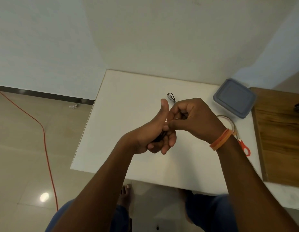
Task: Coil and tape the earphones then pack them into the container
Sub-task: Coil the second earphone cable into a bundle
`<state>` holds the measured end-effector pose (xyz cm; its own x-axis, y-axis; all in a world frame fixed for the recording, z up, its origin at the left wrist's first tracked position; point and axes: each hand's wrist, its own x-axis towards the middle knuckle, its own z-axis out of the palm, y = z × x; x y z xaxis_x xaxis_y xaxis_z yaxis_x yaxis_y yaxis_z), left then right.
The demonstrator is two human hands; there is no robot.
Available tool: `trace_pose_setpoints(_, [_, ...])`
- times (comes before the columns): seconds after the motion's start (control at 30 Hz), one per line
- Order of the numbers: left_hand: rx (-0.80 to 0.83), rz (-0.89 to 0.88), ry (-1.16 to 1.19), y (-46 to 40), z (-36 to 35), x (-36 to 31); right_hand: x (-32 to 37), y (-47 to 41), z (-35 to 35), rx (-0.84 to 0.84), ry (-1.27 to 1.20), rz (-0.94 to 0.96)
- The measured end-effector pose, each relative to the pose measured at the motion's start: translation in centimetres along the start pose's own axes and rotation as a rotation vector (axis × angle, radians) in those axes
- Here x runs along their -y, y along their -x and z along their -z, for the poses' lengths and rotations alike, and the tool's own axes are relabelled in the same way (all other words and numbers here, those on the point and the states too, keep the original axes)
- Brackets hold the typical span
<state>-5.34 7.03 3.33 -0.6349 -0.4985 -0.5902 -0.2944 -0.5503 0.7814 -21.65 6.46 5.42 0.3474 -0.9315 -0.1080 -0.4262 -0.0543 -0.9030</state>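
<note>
Above the white table (122, 101) both hands meet. My left hand (153, 134) has its fingers curled round a dark bundle of black earphone cable (159, 138), thumb pointing up. My right hand (192, 116) pinches the cable's upper part, and a small black loop (171, 97) sticks out above its fingers. Much of the cable is hidden inside the hands. A blue-grey container (235, 97) with its lid on sits at the table's far right. A clear tape roll (229, 122) lies beside my right wrist.
Orange-handled scissors (245, 148) lie right of my wrist, partly hidden by it. A wooden board (281, 136) covers the table's right end. An orange cord (45, 136) runs across the floor on the left. My feet show under the table's near edge.
</note>
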Motion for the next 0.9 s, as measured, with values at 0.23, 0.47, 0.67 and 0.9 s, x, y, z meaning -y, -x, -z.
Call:
trace_pose_setpoints(0.23, [0.148, -0.097, 0.296, 0.0, 0.7, 0.4, -1.0, -0.3, -1.4, -0.05, -0.34, 0.005])
trace_pose_setpoints(0.47, [0.355, -0.226, 0.682, -0.1, 2.2, 0.7, -1.7, -0.6, -2.3, 0.028, -0.601, -0.09])
trace_pose_setpoints(0.67, [0.246, -0.262, 0.796, -0.4, 2.5, 1.0, -1.4, -1.2, -3.7, -0.142, -0.294, 0.007])
trace_pose_setpoints(0.9, [0.194, -0.251, 0.77, -0.3, 2.6, 0.7, -1.0, -1.0, -3.6, -0.137, -0.102, 0.042])
